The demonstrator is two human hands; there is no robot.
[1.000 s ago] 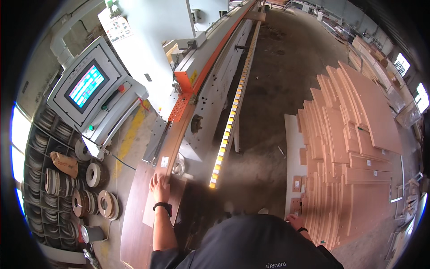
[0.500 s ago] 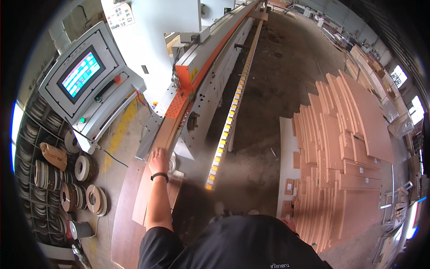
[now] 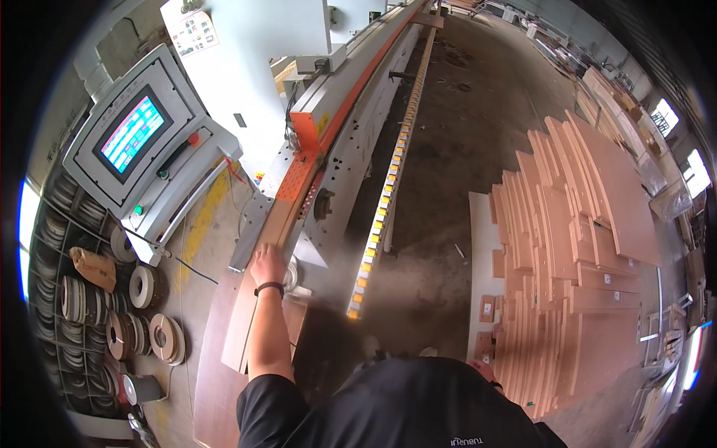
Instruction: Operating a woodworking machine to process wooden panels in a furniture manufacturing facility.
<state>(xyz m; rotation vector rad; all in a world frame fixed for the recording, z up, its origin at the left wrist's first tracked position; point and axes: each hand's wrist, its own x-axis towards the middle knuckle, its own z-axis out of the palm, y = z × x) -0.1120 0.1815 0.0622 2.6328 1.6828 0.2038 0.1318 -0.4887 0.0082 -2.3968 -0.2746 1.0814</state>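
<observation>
My left hand, with a dark band at its wrist, rests on a narrow wood-coloured board. Its fingers lie forward along the top, toward the machine. The board's far end runs in beside the orange perforated plate of a long white and grey machine. Beneath this board lies a larger brown panel. Low at my right side, my right hand shows only in part beside the stack of reddish-brown panels. My body hides its fingers.
A control console with a lit screen stands at the left. Rolls of edge banding sit on a rack and the floor below it. A rail with yellow and white rollers runs alongside the machine. Daylight enters through windows at far right.
My left hand and the narrow board have slid slightly forward along the machine. The view has shifted a little; my right hand stays low beside the stack.
</observation>
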